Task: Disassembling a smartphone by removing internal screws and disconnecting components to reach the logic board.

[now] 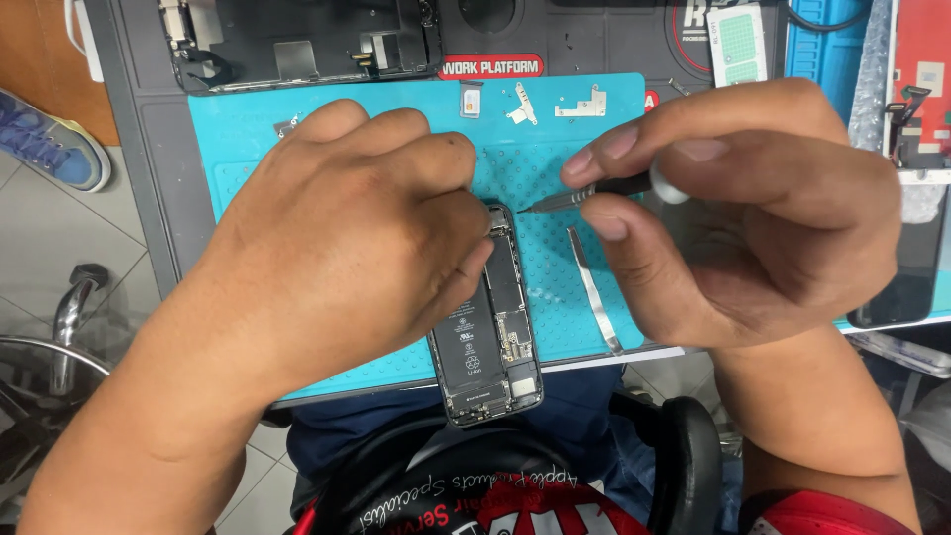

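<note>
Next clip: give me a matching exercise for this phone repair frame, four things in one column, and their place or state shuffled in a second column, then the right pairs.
Things
1. precision screwdriver
2. opened phone
3. metal pry tool
4. small metal brackets

Places or states
A. lying flat on the teal mat, right of the phone
B. pinched in the right hand, tip aimed at the phone's top
C. laid out along the mat's far edge
D. back open, battery showing, steadied by the left hand

Pairs: 1-B, 2-D, 3-A, 4-C
</note>
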